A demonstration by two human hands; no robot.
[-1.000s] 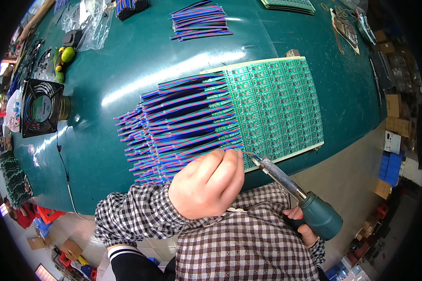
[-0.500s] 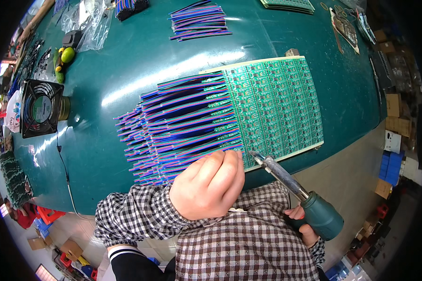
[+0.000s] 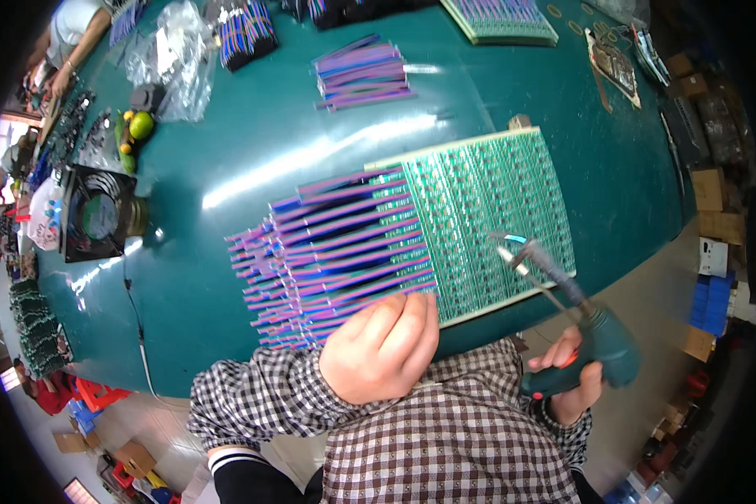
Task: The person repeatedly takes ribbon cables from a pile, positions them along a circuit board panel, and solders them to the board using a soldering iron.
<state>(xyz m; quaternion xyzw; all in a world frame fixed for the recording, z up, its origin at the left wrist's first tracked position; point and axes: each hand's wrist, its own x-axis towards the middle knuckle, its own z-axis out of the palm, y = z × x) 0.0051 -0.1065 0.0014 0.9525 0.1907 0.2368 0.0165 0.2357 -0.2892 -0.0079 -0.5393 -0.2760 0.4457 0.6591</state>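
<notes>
A green panel of small circuit boards (image 3: 496, 210) lies on the table in front of me. Rows of multicoloured ribbon wires (image 3: 328, 244) run leftward from its left part. My left hand (image 3: 380, 349) is closed in a pinch at the panel's near edge, on the end of the nearest ribbon wire; its fingertips hide the wire's tip. My right hand (image 3: 576, 401) grips the handle of a dark green soldering gun (image 3: 615, 340) with a red trigger. Its metal tip points up and left over the near right part of the panel, apart from my left hand.
A black fan (image 3: 101, 214) stands at the left with its cord (image 3: 130, 307) trailing off the near edge. Beyond the panel lies a bundle of loose ribbon wires (image 3: 365, 76). More panels (image 3: 504, 21) are stacked at the back. Another person's arm (image 3: 63, 76) shows at far left.
The soldering gun has swung away from my left hand, its tip rising to the right. My left hand keeps its pinch at the panel edge. The whole view has shifted slightly.
</notes>
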